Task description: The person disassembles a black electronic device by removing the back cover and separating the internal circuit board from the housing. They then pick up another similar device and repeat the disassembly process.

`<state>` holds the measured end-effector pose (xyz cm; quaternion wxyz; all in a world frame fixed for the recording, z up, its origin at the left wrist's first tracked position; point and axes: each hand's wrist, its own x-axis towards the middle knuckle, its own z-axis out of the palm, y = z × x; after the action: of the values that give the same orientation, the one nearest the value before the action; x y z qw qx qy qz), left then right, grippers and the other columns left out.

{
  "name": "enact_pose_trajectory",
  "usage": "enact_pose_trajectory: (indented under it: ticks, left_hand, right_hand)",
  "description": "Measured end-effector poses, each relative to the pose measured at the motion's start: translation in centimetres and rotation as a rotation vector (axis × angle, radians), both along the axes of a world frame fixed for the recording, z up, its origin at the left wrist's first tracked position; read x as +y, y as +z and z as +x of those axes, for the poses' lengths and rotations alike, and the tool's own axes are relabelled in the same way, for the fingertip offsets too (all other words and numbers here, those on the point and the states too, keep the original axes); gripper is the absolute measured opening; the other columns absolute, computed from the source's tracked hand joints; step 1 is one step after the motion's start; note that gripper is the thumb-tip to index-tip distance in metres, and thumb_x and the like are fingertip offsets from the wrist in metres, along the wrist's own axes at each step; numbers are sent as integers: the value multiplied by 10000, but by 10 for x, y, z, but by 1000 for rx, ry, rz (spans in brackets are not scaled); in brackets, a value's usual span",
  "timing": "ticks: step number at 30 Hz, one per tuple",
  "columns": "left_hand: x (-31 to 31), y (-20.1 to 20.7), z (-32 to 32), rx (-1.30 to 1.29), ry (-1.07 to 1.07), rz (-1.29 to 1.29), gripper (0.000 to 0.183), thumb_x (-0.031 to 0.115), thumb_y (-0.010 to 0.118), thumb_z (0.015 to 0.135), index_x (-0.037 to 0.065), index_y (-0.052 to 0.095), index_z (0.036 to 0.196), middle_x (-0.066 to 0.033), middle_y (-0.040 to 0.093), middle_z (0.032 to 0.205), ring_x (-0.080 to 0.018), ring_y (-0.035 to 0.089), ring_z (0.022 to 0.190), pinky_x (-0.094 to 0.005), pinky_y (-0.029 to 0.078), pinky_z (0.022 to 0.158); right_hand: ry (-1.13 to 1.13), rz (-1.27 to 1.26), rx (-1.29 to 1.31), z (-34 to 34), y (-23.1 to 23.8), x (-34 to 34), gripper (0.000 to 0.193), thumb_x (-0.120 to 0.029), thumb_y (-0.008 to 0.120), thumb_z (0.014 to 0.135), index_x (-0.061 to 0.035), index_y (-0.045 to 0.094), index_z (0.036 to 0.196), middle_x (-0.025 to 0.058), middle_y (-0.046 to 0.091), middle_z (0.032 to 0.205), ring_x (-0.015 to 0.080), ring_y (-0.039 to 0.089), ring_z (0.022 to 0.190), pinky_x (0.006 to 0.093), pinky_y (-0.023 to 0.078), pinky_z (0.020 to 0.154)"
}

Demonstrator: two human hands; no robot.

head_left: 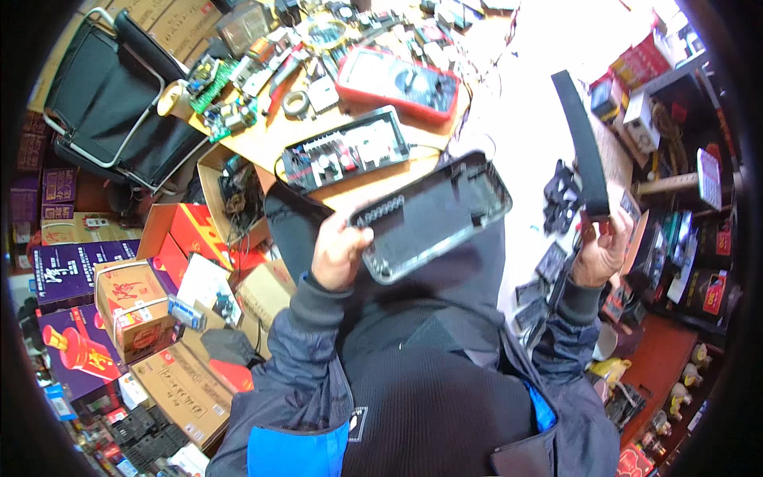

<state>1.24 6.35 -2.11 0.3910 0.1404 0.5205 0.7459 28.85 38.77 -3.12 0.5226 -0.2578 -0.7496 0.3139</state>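
Observation:
My left hand grips the near left end of a black plastic casing shell, its hollow side turned up, held above my lap. Off to the right, my raised right hand has its fingers closed on the lower end of a long, flat black strip. The strip points away from me; its material is hard to tell. On the table just beyond the shell lies an opened power adapter with its circuit board showing. Behind it rests a red-framed multimeter.
Loose circuit boards, wires and a tape roll crowd the wooden table. Cardboard boxes are stacked on the left, near a black folding chair. Shelves with goods line the right side.

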Motion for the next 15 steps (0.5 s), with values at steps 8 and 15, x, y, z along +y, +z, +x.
enact_pose_trajectory:
  ticks: [8,15]
  left_hand:
    - [-27,11,-3,-150,-27,89,685,129,581,802,-112,541,1442,-181,685,1333,-237,670,1213,-348,484,1114]
    - [-41,18,-3,-192,17,120,679,110,577,801,-110,539,1442,-186,680,1338,-245,671,1214,-356,491,1113]
  right_hand:
    - [190,424,-173,-125,94,-2,421,143,755,771,-23,729,1156,134,640,1152,279,640,1101,365,502,988]
    - [467,600,-189,-278,114,15,373,84,772,812,-48,719,1157,132,644,1130,301,682,1006,373,571,856]
